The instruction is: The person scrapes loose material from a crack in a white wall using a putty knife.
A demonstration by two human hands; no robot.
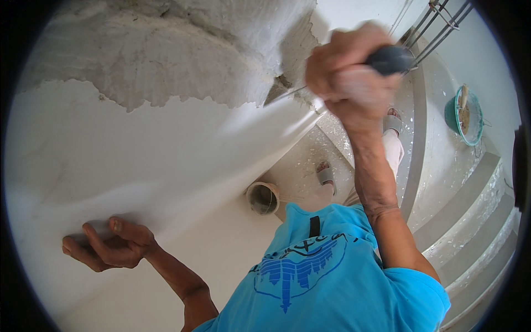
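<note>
My right hand [351, 74], blurred by motion, grips a dark-handled tool [390, 60] high in the view. Its thin metal blade [279, 98] reaches left to the edge of a rough grey patch [155, 50] on the wall, where the surface is broken and chipped. The smooth white wall surface [121, 149] lies below the patch's ragged edge. My left hand [108, 246] holds nothing; its fingers are bent but apart, with the fingertips resting against the white wall at lower left.
A bucket [263, 197] stands by the wall near my sandalled feet [325, 174] on a speckled floor. A teal basin [451, 113] with a tool in it sits at right, above curved steps [462, 227]. Metal rods [442, 30] run at upper right.
</note>
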